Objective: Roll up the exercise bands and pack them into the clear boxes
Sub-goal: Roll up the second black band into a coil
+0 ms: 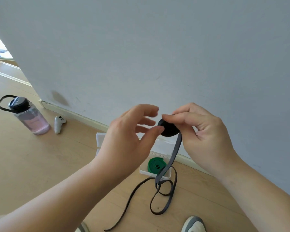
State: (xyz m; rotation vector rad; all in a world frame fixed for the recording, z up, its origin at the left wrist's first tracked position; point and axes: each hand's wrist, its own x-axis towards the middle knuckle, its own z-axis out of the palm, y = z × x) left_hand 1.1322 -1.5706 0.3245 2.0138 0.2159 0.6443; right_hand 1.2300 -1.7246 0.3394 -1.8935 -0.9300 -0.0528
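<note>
Head view: at six o'clock two shoes (193,224) are cut off by the frame edge. Beyond them the black band's (167,127) loose tail lies looped on the wooden floor (40,164). The right hand (206,131) pinches the band's rolled coil at centre; the left hand (129,139) is released, thumb touching the coil. Behind, a clear box (155,173) holds a rolled green band (156,165); a second box (100,143) is largely hidden by the left hand. At nine o'clock stand a water bottle (28,116), its lettering unreadable, and a white controller (59,123) near the wall (157,56).

Black band (168,129), green roll (156,165) (clear box (155,173)), pink-tinted bottle (29,117).
</note>
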